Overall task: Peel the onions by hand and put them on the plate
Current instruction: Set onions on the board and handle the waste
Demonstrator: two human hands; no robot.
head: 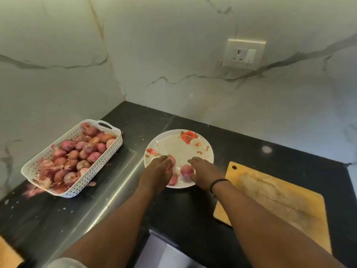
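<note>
A white plate [173,144] with red flowers sits on the dark counter. Three peeled onions lie on its near part. My left hand [156,171] reaches over the plate's left side with its fingers stretched, and one onion [172,160] shows beside its fingertips. A second onion [172,180] lies under that hand's edge. My right hand [202,171] comes in from the right, and its thumb and fingers bracket a third onion [187,170]. A white perforated basket [100,167] at the left holds several unpeeled red onions [77,153] and loose skins.
A wooden cutting board [280,200] lies to the right of the plate. Marble walls meet in a corner behind the counter, with a socket [244,53] on the right wall. Onion skins [32,190] lie on the counter by the basket. A steel strip [116,188] runs diagonally.
</note>
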